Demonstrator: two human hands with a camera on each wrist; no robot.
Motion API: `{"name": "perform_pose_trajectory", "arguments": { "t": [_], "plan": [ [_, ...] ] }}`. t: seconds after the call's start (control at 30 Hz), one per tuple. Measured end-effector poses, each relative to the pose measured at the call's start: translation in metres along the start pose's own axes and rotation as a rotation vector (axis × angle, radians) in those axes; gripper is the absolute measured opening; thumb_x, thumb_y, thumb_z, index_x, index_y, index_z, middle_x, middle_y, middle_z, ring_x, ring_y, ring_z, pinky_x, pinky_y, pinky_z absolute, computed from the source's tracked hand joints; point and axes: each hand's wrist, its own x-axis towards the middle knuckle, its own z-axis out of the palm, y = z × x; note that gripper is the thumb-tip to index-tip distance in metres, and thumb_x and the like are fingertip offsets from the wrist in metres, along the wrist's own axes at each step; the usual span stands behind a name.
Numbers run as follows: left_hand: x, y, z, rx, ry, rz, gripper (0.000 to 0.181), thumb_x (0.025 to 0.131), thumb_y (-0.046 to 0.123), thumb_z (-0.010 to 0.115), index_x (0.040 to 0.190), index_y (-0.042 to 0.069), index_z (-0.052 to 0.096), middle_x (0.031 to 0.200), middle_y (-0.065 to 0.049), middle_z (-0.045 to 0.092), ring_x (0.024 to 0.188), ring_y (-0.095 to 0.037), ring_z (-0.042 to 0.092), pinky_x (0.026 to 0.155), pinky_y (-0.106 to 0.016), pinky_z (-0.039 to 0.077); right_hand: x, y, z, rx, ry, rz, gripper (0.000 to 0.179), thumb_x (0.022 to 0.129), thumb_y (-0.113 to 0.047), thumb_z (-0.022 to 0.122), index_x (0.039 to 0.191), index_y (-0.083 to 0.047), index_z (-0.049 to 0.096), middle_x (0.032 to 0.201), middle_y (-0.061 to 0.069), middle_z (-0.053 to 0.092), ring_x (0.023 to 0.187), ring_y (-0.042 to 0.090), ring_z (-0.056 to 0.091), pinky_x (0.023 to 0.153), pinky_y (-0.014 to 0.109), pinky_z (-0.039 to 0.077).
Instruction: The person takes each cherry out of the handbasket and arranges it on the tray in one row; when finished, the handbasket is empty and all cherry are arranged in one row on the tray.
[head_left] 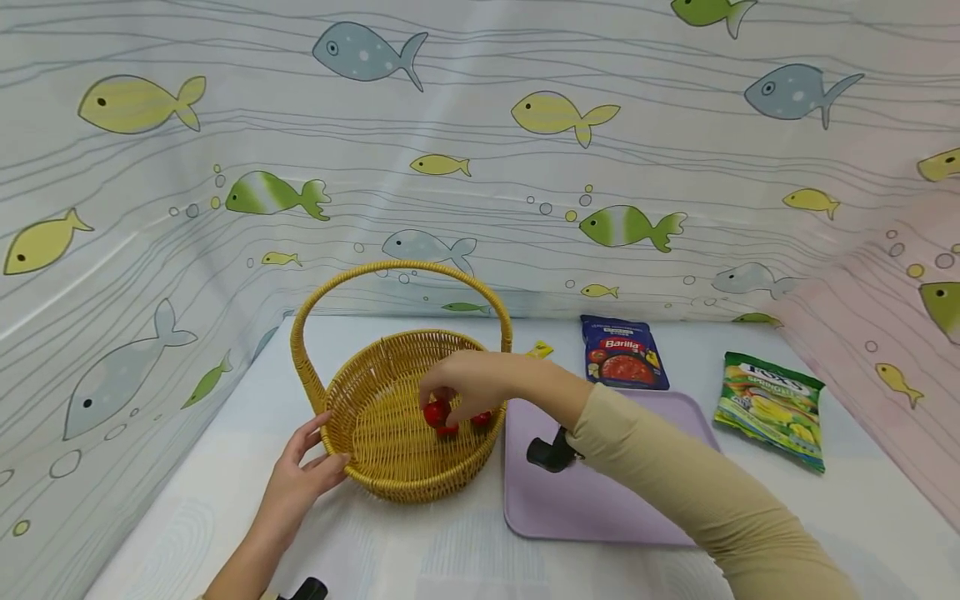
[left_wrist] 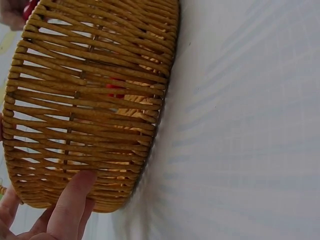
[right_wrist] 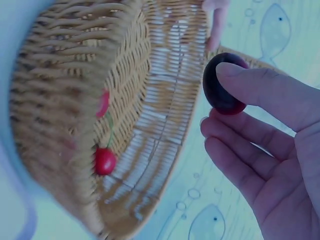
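A woven wicker basket point(head_left: 405, 487) with a tall arched handle stands on the table. My left hand point(head_left: 303, 475) grips its near-left rim, and in the left wrist view the thumb point(left_wrist: 75, 200) lies along the woven outer wall. Over the inside of the basket, my right hand point(head_left: 472, 383) pinches a dark red cherry point(right_wrist: 225, 87) between thumb and fingertips. Below it, in the basket, lie red cherries; in the right wrist view one cherry point(right_wrist: 105, 161) shows beside a green stem point(right_wrist: 110, 127), with another partly hidden behind the wall.
A lilac tray point(head_left: 600, 517) lies right of the basket, under my right forearm. Behind it are a blue Barilla pouch point(head_left: 624, 354) and a small yellow packet point(head_left: 540, 350). A green Foxy's bag point(head_left: 772, 408) lies farther right. Fish-patterned sheeting point(head_left: 480, 208) encloses the back and sides.
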Motion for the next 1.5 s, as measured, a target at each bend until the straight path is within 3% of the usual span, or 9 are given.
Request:
{"name": "perform_pose_trajectory", "arguments": {
  "t": [0.2,0.43,0.53,0.73,0.9,1.13,1.5],
  "plan": [
    [0.000,0.001,-0.001,-0.005,-0.003,-0.003,0.070,0.087,0.010,0.059,0.146,0.012,0.022,0.141,-0.023,0.020,0.110,-0.026,0.051,0.079,-0.031,0.054,-0.034,0.006,0.006,0.027,0.054,0.034,0.030,0.082,-0.018,0.072,0.109,-0.012,0.063,0.092,-0.005,0.056,0.085,0.013,0.051,0.071,0.018,0.044],
    [0.005,-0.010,-0.004,-0.015,-0.015,0.002,0.073,0.085,0.016,0.064,0.146,0.014,0.023,0.141,-0.022,0.021,0.104,-0.017,0.055,0.078,-0.032,0.054,-0.069,0.016,0.016,0.068,0.103,0.055,0.028,0.080,-0.014,0.073,0.107,-0.013,0.064,0.095,-0.007,0.058,0.087,0.012,0.055,0.074,0.018,0.047],
    [0.002,-0.002,-0.001,-0.002,-0.009,-0.014,0.071,0.087,0.010,0.059,0.147,0.012,0.021,0.142,-0.023,0.020,0.107,-0.020,0.053,0.079,-0.030,0.054,-0.082,0.019,0.020,0.081,0.113,0.063,0.027,0.081,-0.015,0.072,0.107,-0.013,0.064,0.096,-0.008,0.058,0.087,0.010,0.055,0.076,0.018,0.048],
    [0.000,0.003,0.001,0.004,-0.006,-0.030,0.069,0.089,0.007,0.057,0.147,0.012,0.020,0.143,-0.023,0.019,0.113,-0.028,0.049,0.080,-0.030,0.053,-0.110,0.026,0.025,0.115,0.123,0.139,0.028,0.082,-0.019,0.072,0.109,-0.015,0.064,0.096,-0.011,0.057,0.089,0.008,0.054,0.077,0.022,0.049],
    [0.001,0.000,0.000,-0.001,-0.006,-0.031,0.070,0.088,0.010,0.059,0.147,0.012,0.020,0.143,-0.020,0.019,0.105,-0.015,0.053,0.079,-0.030,0.053,-0.133,0.032,0.034,0.146,0.153,0.205,0.029,0.082,-0.019,0.072,0.109,-0.017,0.064,0.098,-0.011,0.057,0.090,0.009,0.054,0.077,0.024,0.049],
    [0.001,0.000,0.000,0.000,0.003,-0.011,0.070,0.087,0.010,0.059,0.146,0.012,0.022,0.141,-0.022,0.021,0.108,-0.022,0.052,0.077,-0.029,0.054,-0.165,0.042,0.051,0.199,0.215,0.273,0.031,0.081,-0.015,0.072,0.111,-0.015,0.065,0.096,-0.011,0.059,0.089,0.008,0.055,0.075,0.025,0.051],
    [0.004,-0.002,-0.002,-0.005,-0.020,-0.013,0.071,0.088,0.014,0.061,0.147,0.013,0.021,0.143,-0.024,0.018,0.102,-0.012,0.054,0.079,-0.031,0.054,-0.209,0.063,0.083,0.213,0.277,0.367,0.032,0.079,-0.015,0.073,0.110,-0.011,0.066,0.096,-0.012,0.060,0.085,0.017,0.057,0.071,0.034,0.052]
  ]
}}
